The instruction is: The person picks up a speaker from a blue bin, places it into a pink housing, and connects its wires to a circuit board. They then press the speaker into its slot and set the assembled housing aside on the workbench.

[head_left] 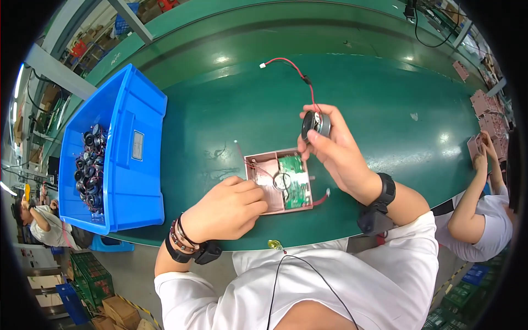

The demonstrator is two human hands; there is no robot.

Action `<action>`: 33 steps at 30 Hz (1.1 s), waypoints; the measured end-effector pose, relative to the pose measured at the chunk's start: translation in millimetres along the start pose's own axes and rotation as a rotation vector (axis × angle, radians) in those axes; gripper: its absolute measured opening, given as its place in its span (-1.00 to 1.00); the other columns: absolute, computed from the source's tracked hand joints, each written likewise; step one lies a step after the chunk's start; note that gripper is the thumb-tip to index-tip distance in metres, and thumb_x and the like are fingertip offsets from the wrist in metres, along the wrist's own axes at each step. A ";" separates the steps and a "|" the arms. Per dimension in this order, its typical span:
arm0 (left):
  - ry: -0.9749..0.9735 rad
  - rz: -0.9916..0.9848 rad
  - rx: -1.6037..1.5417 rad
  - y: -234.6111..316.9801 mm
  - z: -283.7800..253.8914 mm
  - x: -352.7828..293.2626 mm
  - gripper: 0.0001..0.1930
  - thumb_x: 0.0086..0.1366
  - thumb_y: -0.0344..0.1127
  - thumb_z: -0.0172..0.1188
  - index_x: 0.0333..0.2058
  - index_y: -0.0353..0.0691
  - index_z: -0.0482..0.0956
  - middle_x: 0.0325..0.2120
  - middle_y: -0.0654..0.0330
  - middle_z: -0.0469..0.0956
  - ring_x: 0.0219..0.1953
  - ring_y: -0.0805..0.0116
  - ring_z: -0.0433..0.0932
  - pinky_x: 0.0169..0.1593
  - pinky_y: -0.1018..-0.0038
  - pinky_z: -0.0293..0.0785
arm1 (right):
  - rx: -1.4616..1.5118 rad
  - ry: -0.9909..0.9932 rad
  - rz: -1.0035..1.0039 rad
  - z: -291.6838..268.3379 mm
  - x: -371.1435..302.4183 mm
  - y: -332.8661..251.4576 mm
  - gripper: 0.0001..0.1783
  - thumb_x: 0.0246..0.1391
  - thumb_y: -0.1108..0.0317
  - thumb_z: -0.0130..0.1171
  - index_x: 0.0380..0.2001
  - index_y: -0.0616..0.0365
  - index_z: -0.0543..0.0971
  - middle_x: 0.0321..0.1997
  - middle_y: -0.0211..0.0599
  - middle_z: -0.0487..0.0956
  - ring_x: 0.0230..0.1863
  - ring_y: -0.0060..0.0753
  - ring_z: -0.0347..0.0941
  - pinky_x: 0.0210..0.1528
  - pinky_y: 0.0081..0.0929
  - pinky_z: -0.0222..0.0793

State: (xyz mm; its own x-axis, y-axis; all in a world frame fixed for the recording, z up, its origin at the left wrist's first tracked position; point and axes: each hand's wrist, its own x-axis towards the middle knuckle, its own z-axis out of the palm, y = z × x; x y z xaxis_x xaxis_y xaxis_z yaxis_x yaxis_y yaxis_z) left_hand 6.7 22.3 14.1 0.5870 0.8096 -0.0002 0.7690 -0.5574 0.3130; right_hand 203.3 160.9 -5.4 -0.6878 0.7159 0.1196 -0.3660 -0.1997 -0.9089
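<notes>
Between the thumb and fingers of my right hand (344,159) is a small round black speaker (309,126), held above the table. Its red and black wire (297,69) trails away to a white plug at the far end. My left hand (225,209), fingers curled, grips the left side of an open pink plastic case (286,210); its fingertips are partly hidden. Inside the case, a green circuit board (300,192) fills the right compartment, and thin wires loop over the divider. A short red wire with a white plug (328,192) sticks out on the right.
A blue bin (137,181) holding many speakers (91,165) stands on the left of the green table (220,110). At the far right, a co-worker's hands (484,151) handle a pink case beside more stacked pink cases (491,118). Another person (47,223) is at far left.
</notes>
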 end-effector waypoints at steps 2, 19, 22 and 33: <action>0.033 0.032 -0.077 -6.0 0.7 -1.1 -0.85 -0.01 -0.39 0.22 -0.41 -0.16 0.49 -0.42 0.24 0.43 -0.28 0.24 0.44 -0.20 0.33 0.36 | -0.036 -0.035 0.027 -0.5 -2.1 0.8 -0.50 0.24 0.31 0.04 0.18 0.15 0.17 -0.08 -0.24 0.41 -0.27 -0.47 0.41 -0.22 -0.48 0.39; 0.687 -0.318 -0.035 -19.3 24.7 12.1 -0.82 0.11 -0.29 0.25 -0.29 -0.15 0.56 -0.22 0.17 0.54 -0.18 0.22 0.50 -0.03 0.32 0.30 | -0.300 -0.210 0.016 11.3 0.9 6.0 -0.45 0.10 0.52 0.17 0.14 0.18 0.22 0.11 -0.25 0.30 0.09 -0.48 0.32 0.14 -0.43 0.27; 0.654 -0.315 0.002 -32.5 29.2 8.4 -0.80 0.09 -0.27 0.27 -0.29 -0.15 0.57 -0.28 0.20 0.52 -0.22 0.25 0.48 -0.08 0.31 0.30 | -0.223 -0.150 0.139 19.0 3.7 -1.1 -0.44 0.08 0.56 0.17 0.12 0.18 0.23 0.12 -0.25 0.30 0.05 -0.48 0.35 0.15 -0.43 0.27; 0.430 -0.271 0.179 -4.8 17.4 -11.0 -0.87 0.05 -0.27 0.24 -0.43 -0.13 0.51 -0.54 0.31 0.39 -0.41 0.36 0.45 -0.20 0.38 0.33 | -1.206 -0.269 -0.348 18.3 4.0 5.3 -0.47 -0.09 0.30 0.37 -0.06 0.17 0.39 -0.18 -0.32 0.53 -0.22 -0.37 0.46 -0.14 -0.40 0.23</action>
State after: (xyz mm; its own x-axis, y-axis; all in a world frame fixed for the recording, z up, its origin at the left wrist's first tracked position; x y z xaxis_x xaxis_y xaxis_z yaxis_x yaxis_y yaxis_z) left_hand 0.9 12.8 -4.0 0.2338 0.9100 0.3423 0.9317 -0.3104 0.1887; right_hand 187.1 150.4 -2.4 -0.8268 0.4228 0.3711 0.1482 0.8001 -0.5813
